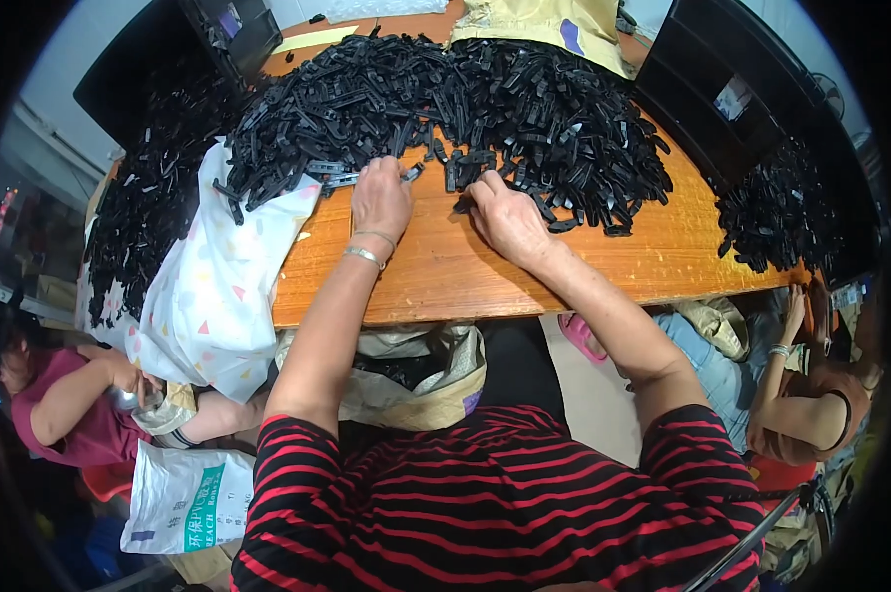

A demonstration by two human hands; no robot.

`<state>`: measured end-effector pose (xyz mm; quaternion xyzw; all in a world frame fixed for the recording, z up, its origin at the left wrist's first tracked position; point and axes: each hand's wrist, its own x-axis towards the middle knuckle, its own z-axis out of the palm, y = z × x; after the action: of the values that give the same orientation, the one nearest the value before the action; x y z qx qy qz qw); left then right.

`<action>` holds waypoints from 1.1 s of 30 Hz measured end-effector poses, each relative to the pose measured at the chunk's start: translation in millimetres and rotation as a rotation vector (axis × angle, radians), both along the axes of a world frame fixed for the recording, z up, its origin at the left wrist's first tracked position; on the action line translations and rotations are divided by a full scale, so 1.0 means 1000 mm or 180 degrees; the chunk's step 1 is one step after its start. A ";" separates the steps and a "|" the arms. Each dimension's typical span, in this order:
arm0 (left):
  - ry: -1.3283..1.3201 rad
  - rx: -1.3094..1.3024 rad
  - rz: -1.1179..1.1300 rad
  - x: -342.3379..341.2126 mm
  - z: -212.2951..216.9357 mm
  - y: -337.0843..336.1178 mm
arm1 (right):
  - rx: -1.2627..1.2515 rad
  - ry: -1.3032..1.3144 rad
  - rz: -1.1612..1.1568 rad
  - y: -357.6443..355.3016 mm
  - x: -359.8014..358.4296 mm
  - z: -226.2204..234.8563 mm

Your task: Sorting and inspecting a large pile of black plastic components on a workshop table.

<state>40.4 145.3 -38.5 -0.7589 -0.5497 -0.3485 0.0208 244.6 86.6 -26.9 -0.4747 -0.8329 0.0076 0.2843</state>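
Both hands rest at the near edge of a big heap of small black plastic strip-shaped parts (445, 109), fingers curled down into the loose pieces. The left hand (381, 197) has its fingertips pinched on a few of the black strips at the heap's lower rim, by a small silvery piece; the fingers are bent and closed on them, though just how many pieces they hold is too small to tell. Two thin metal bangles (366, 249) sit on that wrist. The right hand (504, 217) lies knuckles-up just beside it, fingers tucked over the edge of the heap and touching the parts there; whether it truly grips one or only presses on it cannot be told from above.

The heap spreads across the far half of an orange-brown wooden table (524, 266), leaving the near strip bare, likely so that single pieces can be drawn out toward the body and handled on a flat surface. A white cloth bag with coloured triangles (213, 296) hangs over the table's left corner, its mouth beside the heap, apparently placed to catch pieces. More black parts lie piled to the left (140, 197) and on a dark tray at the right (776, 217). A yellowish sack (544, 25) stands behind the heap.

Below the table, a person in a dark red shirt (71, 405) sits at the left and another person (810, 405) sits at the right, each with their own hands apart from this work.
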 end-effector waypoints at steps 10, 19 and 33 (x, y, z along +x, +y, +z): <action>-0.0481 -0.0243 -0.0466 -0.010 0.009 -0.065 | 0.0172 0.0420 0.0161 0.006 -0.001 0.004; -0.0570 -0.0305 -0.0616 -0.021 0.005 -0.081 | -0.0186 0.1003 0.0143 0.001 -0.005 0.013; -0.1900 -0.1356 -0.0767 -0.029 0.005 -0.102 | -0.0328 -0.0191 -0.0018 -0.033 -0.011 0.023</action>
<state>11.7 43.3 -33.3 -0.6705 -0.4986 -0.4320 -0.3394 233.7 53.9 -3.6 -0.4911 -0.8383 0.0354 0.2344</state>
